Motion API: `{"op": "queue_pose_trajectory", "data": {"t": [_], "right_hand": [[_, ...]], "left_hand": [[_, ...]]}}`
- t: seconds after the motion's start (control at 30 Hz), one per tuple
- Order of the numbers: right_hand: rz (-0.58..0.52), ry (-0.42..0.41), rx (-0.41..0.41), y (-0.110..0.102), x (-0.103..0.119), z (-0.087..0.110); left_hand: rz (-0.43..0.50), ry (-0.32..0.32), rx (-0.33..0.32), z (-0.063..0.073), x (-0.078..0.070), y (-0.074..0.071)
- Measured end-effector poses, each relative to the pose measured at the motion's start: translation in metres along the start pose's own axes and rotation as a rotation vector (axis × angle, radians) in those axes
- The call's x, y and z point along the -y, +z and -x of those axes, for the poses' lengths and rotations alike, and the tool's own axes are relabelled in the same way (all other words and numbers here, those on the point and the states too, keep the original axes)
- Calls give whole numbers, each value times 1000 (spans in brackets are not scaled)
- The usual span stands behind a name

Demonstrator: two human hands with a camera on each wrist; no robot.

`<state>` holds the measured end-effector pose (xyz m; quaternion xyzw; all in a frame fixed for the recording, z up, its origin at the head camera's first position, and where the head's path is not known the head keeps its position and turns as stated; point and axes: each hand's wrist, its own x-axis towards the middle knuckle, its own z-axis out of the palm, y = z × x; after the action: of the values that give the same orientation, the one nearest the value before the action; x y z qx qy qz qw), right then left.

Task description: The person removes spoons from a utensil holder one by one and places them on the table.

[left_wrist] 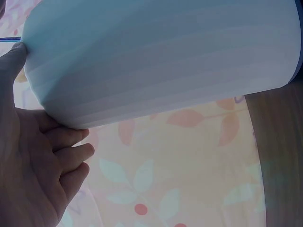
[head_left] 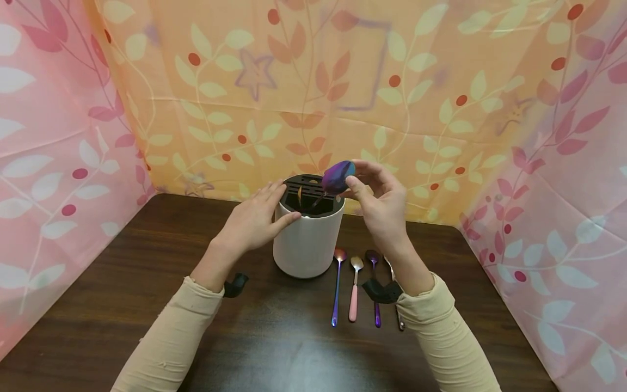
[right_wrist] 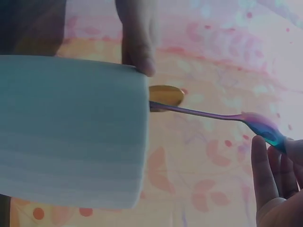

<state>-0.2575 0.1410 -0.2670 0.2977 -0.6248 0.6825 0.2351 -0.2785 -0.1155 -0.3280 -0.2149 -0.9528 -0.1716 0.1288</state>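
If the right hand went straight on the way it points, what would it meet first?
The right hand would probably pass above the pot and meet the orange curtain, though depth is unclear.

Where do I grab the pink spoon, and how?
Probably by the middle of the handle of the pink spoon, pinched across its sides from above. It lies flat on the table, handle toward the person, and that part looks thicker than the thin neck. Other spoons lie close on both sides, so pinch narrowly.
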Motion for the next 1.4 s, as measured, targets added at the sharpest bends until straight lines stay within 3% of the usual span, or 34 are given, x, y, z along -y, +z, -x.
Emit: {"op": "queue_pose_trajectory", "data": {"t": [0.5,0.9,1.17,1.4], "right_hand": [[-164,-6,-202,-36,19,-1],[-295,-63,-363,-74,31,1],[-307,-71,-437,-103,28,8],[-190,-10,-447,-128,15,16]], "left_hand": [[7,3,-6,-1,-2,-1],[9,8,-5,-1,-2,-1],[14,0,-3,1,0,-2],[11,-10,-6,2,1,-3]]}}
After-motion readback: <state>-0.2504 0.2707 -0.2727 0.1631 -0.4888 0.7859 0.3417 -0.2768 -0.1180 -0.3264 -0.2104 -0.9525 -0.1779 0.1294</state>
